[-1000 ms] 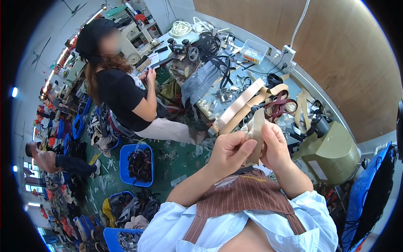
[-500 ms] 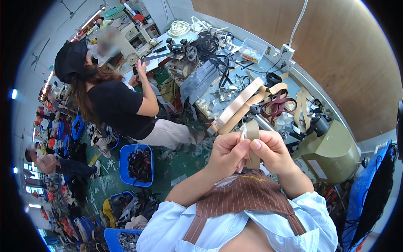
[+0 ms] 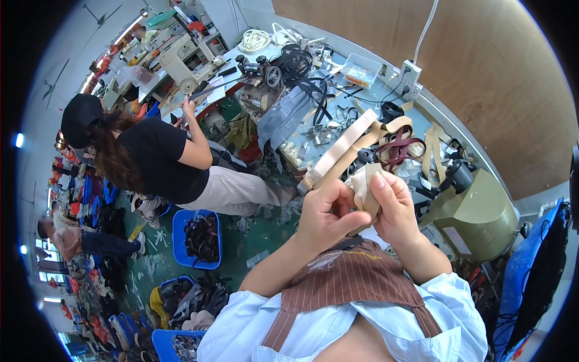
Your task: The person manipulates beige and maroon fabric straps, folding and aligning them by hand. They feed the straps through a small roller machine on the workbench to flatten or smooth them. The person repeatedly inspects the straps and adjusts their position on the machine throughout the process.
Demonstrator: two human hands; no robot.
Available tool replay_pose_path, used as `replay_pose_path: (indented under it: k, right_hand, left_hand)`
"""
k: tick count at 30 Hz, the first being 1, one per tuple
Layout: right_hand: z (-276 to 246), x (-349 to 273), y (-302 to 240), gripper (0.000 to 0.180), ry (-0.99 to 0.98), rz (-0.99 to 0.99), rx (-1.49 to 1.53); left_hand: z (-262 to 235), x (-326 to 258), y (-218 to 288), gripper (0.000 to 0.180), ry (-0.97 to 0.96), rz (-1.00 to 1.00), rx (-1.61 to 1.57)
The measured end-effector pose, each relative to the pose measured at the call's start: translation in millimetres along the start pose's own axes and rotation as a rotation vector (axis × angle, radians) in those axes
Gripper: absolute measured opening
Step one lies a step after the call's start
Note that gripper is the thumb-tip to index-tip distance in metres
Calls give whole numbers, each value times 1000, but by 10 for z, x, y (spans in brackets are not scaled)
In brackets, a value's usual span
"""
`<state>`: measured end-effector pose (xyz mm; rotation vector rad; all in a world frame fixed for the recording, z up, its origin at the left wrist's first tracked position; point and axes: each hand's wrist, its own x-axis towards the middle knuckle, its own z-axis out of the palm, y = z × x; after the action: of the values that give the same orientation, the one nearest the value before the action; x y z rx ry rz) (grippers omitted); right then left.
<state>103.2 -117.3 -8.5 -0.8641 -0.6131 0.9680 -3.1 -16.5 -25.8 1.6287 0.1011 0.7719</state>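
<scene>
In front of my apron I hold a short folded piece of beige strap (image 3: 362,192). My right hand (image 3: 397,210) pinches its right side, with the thumb laid along the upper face. My left hand (image 3: 325,212) is curled at the strap's left side, its thumb tip against the lower part; its other fingers are partly hidden. A whitish layer shows on the strap's left edge. Just beyond my hands, a pale pink strap (image 3: 342,146) and a tan strap (image 3: 344,168) run across the bench's near edge.
The light blue bench (image 3: 386,90) carries maroon straps (image 3: 395,151), black cord coils (image 3: 294,63) and a clear plastic box (image 3: 362,71). An olive-green machine (image 3: 476,220) stands at right. On the left, a co-worker in black (image 3: 160,154) handles a dark strap. A blue bin (image 3: 180,241) sits on the floor.
My left thumb and forefinger have spread away from the thumb-to-thumb pinch. The strap has turned, showing more of its face. The co-worker has leaned left, away from the bench.
</scene>
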Motion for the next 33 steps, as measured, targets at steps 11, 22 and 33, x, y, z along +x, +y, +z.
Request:
replay_pose_path:
  k: [11,22,33]
  right_hand:
    - [-14,33,-148,16,-166,-372,-662]
    - [60,-21,-194,24,-218,-46,-334]
    - [-3,58,-141,35,-113,201,234]
  left_hand:
    - [49,25,153,14,97,33,175]
    - [-139,50,301,13,-72,145,388]
    - [-22,168,124,19,-57,-297,-435]
